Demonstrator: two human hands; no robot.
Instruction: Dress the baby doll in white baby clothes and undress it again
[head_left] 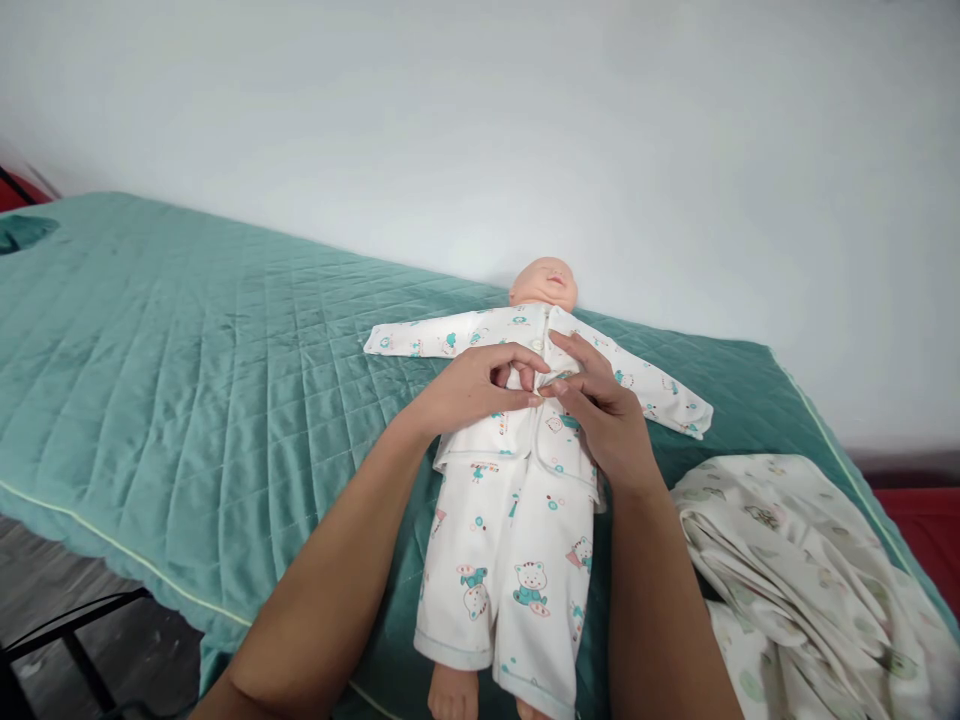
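A baby doll (546,283) lies on its back, dressed in a white printed jacket (480,330) and matching trousers (517,560). Over its belly, my left hand (484,380) pinches the jacket's front edge between thumb and fingers. My right hand (600,405) meets it there, thumb and forefinger closed on the other front edge. The fingertips of both hands nearly touch at the jacket's middle opening. Whatever fastener lies between them is hidden by the fingers. Both sleeves stretch out sideways, and the doll's feet (453,692) show below the trouser legs.
A green quilted cover (187,400) spreads beneath the doll, its piped edge running along the near left. Crumpled printed cloth (795,560) is heaped at the right. Behind stands a pale wall (465,130). Dark metal bars (82,665) and grey flooring show at lower left.
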